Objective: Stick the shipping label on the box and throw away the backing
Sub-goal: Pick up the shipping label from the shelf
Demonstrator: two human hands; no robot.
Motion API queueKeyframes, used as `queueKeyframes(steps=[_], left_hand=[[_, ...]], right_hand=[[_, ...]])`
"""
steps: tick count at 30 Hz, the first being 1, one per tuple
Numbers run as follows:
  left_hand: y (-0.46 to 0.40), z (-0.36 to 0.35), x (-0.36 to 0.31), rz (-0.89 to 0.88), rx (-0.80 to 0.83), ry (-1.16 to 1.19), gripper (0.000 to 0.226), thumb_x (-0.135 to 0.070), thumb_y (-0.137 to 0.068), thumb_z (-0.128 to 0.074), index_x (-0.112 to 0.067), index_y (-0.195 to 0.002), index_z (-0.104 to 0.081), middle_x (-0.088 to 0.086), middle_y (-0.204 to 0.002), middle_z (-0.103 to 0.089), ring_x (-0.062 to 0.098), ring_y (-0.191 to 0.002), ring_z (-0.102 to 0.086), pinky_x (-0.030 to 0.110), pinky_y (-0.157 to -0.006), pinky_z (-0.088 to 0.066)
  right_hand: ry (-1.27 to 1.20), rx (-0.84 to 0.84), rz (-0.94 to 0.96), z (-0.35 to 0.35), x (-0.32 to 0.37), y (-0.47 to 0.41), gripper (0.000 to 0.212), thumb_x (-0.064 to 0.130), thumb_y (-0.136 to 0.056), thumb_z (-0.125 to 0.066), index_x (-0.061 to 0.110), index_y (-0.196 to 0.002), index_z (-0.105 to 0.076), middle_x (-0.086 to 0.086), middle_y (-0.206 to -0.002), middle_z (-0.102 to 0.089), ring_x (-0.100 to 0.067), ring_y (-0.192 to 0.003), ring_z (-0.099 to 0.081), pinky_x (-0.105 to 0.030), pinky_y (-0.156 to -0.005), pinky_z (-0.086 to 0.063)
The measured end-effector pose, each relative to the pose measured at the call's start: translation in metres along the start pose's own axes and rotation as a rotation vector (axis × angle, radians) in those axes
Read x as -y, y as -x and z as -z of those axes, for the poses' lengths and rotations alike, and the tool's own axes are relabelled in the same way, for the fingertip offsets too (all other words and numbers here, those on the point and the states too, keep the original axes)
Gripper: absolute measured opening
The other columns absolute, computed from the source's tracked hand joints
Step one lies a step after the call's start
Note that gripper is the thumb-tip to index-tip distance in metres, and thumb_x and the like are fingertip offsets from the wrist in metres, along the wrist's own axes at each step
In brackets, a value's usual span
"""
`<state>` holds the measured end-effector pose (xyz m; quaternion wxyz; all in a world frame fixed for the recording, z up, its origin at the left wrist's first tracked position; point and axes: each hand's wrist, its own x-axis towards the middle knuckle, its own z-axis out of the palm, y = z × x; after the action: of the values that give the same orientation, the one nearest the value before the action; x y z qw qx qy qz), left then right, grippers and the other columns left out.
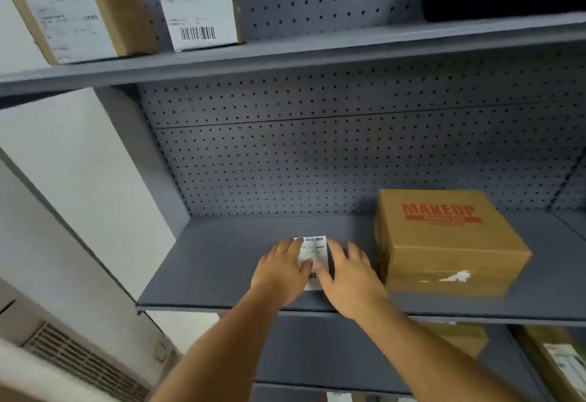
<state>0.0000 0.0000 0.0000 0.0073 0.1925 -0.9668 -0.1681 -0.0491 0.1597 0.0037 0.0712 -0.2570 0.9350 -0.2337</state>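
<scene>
A white shipping label with barcodes lies flat on the grey middle shelf. My left hand rests on its left half, fingers spread over the paper. My right hand lies on its right edge, thumb touching the label. Both hands press on the sheet; neither has lifted it. To the right stands a brown cardboard box printed "MAKEUP" in red, with a torn white scrap on its front face. My right hand is a short gap away from the box.
A grey pegboard backs the shelf. The upper shelf carries two labelled cardboard boxes at the left and a dark object at the right. More boxes sit on the lower shelf. A white wall and a vent are at the left.
</scene>
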Motion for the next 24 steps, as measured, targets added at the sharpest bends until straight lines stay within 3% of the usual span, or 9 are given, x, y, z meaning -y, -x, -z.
queueKeyframes(steps=[5, 13, 24], left_hand=[[-0.003, -0.023, 0.001, -0.013, 0.079, 0.051, 0.070, -0.051, -0.102, -0.041, -0.026, -0.163, -0.017, -0.002, -0.173, -0.014, 0.017, -0.160, -0.009, 0.040, -0.128, -0.014], [-0.008, -0.052, 0.006, -0.016, 0.048, 0.055, 0.065, -0.053, -0.100, -0.039, -0.036, -0.161, -0.024, -0.007, -0.172, -0.017, 0.014, -0.158, -0.012, 0.039, -0.130, -0.008], [-0.007, -0.049, 0.010, -0.014, -0.062, 0.185, 0.050, -0.050, -0.104, -0.045, -0.040, -0.153, -0.043, -0.010, -0.167, -0.032, 0.014, -0.154, -0.026, 0.038, -0.125, -0.020]], right_hand=[[0.009, -0.036, -0.001, -0.025, -0.012, -0.006, 0.059, 0.051, -0.102, -0.036, 0.029, -0.156, -0.031, -0.008, -0.156, -0.041, -0.028, -0.143, -0.038, -0.042, -0.113, -0.041], [-0.014, -0.023, -0.022, -0.030, -0.018, -0.007, 0.055, 0.044, -0.104, -0.037, 0.023, -0.156, -0.034, -0.007, -0.159, -0.038, -0.027, -0.144, -0.039, -0.041, -0.114, -0.041], [-0.055, -0.044, -0.036, -0.018, -0.019, -0.015, 0.056, 0.046, -0.105, -0.037, 0.022, -0.156, -0.035, -0.005, -0.161, -0.037, -0.024, -0.150, -0.032, -0.038, -0.119, -0.033]])
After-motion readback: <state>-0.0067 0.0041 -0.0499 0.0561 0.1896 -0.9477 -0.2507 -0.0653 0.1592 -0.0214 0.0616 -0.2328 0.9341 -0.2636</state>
